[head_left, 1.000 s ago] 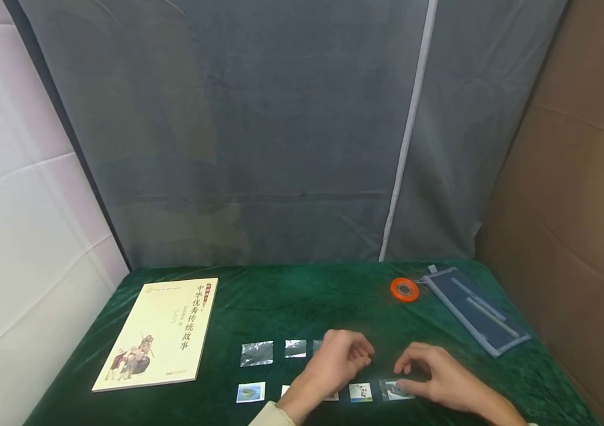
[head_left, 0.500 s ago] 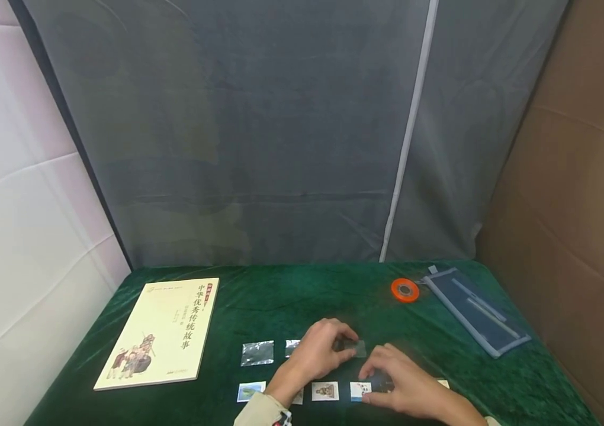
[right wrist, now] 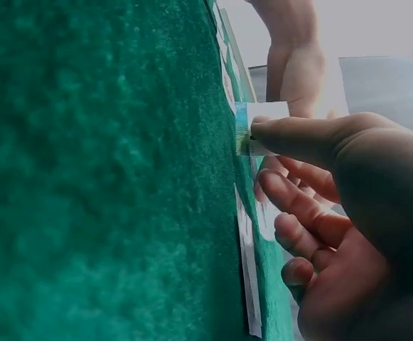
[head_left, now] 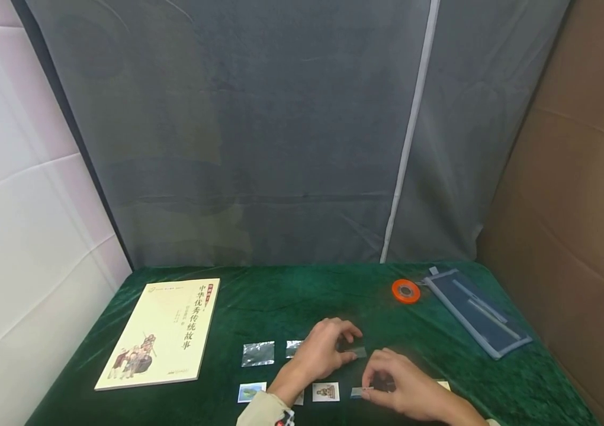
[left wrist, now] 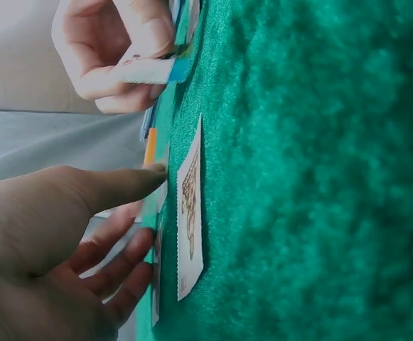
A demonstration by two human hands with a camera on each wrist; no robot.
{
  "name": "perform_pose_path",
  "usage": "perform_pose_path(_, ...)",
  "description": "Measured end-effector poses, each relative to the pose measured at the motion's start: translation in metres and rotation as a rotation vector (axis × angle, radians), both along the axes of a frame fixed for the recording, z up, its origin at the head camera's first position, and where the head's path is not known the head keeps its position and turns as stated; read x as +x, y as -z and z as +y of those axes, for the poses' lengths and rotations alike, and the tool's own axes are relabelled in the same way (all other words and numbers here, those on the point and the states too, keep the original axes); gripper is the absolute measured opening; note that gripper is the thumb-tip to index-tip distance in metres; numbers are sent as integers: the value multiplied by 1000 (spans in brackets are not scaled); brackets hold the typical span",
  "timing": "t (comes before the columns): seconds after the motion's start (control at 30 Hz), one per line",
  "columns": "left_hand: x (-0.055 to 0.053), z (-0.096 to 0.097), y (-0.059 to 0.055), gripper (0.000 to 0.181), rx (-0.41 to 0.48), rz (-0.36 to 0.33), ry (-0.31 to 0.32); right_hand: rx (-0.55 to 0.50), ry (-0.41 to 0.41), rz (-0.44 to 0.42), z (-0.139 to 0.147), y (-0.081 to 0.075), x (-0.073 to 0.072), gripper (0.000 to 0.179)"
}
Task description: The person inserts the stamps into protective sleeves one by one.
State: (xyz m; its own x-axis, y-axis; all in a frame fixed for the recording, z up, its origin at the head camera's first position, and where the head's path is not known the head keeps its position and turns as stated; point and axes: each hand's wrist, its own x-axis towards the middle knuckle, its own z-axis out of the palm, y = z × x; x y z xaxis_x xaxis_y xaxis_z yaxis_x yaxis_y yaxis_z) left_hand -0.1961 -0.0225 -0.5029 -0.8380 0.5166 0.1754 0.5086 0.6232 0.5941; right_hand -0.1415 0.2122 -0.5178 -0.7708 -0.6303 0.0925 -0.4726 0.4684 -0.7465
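Observation:
My right hand pinches a small postage stamp, white with a blue and green end, between thumb and fingers close over the green cloth. Beyond it, my left hand rests its thumb at the edge of a small clear plastic sleeve, its index finger raised apart from the thumb. A stamp with a brown seated statue lies flat near the left hand. Further left sits a stamp with a blue-green picture; another stamp is mostly covered by the left wrist.
Two more clear sleeves, one whole and one partly covered, lie left of the hands. A cream book occupies the left side. At the back right are an orange disc and a blue mesh pouch.
Both hands have moved left from beside a sleeved stamp. My left hand has reached a clear sleeve, and my right hand has taken hold of the stamp and tipped it up.

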Motion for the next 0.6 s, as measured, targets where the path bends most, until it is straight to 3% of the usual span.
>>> perform_pose_path(0.17,-3,-6,6,18,132,-11,8,-62,21,50,-4,1,-6,9)
perform_pose_path(0.33,3,-24,5,6,255,-39,-23,-161,75,60,-12,-1,-15,6)
perform_pose_path(0.6,17,-53,-5,19,502,-174,-67,-250,263,37,-35,-18,-28,6)
